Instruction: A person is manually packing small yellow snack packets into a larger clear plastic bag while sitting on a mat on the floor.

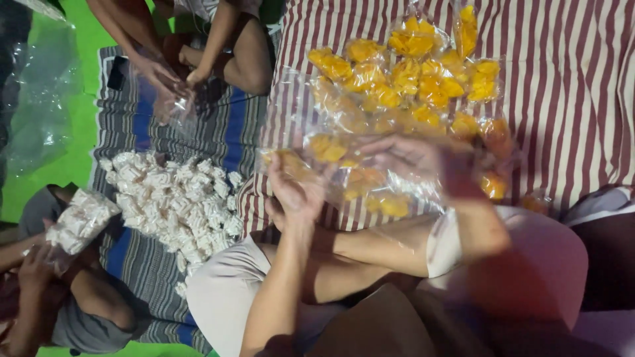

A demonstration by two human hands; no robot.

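A clear plastic bag (357, 168) of orange-yellow snack pieces sits at centre frame, raised above a red-striped cloth (562, 99). The left hand (297, 188) has its grip closed on the bag's edge at nine o'clock; the right hand (413, 158), blurred, is closed on the film at three o'clock, apparently stretching it. More packed orange bags (417, 73) lie at twelve o'clock. At nine o'clock, white crackers (175, 201) are heaped between co-workers' hands (165, 76).

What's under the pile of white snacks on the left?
The white snacks lie on a blue and grey striped mat. The mat directly beneath the pile is covered, so anything there cannot be seen.
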